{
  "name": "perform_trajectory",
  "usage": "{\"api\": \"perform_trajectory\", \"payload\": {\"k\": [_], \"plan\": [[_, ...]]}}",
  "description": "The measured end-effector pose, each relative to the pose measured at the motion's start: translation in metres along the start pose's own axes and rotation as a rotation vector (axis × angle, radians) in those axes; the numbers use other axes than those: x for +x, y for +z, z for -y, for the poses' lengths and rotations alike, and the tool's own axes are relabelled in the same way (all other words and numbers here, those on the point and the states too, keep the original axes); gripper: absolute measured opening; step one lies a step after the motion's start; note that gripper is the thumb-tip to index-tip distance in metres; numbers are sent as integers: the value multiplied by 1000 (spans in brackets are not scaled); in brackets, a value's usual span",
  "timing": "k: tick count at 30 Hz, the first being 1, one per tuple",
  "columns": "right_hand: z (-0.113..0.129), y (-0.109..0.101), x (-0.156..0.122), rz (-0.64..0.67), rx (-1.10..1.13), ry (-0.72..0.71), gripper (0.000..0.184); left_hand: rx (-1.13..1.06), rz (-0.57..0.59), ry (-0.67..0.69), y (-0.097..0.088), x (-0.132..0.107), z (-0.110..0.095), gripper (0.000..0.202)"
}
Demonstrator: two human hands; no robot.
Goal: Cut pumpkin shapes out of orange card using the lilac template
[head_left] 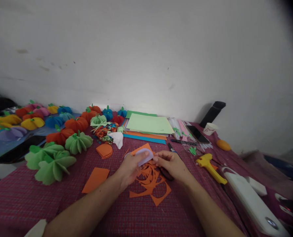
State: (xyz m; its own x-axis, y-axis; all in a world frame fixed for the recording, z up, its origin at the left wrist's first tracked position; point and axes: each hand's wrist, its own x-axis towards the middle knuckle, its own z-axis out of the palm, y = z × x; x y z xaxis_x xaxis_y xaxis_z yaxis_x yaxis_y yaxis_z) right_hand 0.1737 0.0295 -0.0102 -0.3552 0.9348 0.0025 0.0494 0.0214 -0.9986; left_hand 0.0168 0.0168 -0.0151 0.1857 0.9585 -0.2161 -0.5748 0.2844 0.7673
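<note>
My left hand [130, 166] and right hand [169, 163] meet above the red checked tablecloth [141, 214], both pinching a pale lilac half-round piece [145, 156] with orange paper [141, 148] behind it. The left fingers are curled nearly closed, thumb on the face of the piece; the right fingers are closed on its right edge, and a dark object under the right palm, possibly scissors [166, 174], is too hidden to identify with certainty. The piece is held just above a heap of orange paper offcuts [150, 186], near the table centre. Judged from its thin profile, the piece is light and flexible, creases easily and will slip between dry fingers; grip it at the flat edges with thumb and forefinger, with light pressure, away from the curved margin. Nearby lie a stack of orange half-rounds [104, 150], an orange rectangle [95, 179], green paper pumpkins [78, 142], a stack of coloured sheets [148, 125] and a yellow glue gun [210, 168], all well apart from the hands.
</note>
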Motion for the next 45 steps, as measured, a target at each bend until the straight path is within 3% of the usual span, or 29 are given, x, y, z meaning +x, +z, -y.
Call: {"api": "perform_trajectory", "payload": {"k": [3, 11, 20, 27, 45], "plan": [[3, 0, 0, -45, -47, -10, 24, 13, 20, 2, 2, -2, -1, 27], [-7, -1, 1, -16, -108, -50, 24, 79, 16, 30, 2, -2, 3, 23], [-5, -2, 1, -12, -87, -10, 21, 100, 30, 33, 0, -2, 4, 20], [3, 1, -1, -7, -61, 44, 32, 93, 92, 46, -1, -1, 6, 21], [-5, -3, 0, -5, -132, 19, 29, 108, 45, 22, -1, -1, 6, 23]]}}
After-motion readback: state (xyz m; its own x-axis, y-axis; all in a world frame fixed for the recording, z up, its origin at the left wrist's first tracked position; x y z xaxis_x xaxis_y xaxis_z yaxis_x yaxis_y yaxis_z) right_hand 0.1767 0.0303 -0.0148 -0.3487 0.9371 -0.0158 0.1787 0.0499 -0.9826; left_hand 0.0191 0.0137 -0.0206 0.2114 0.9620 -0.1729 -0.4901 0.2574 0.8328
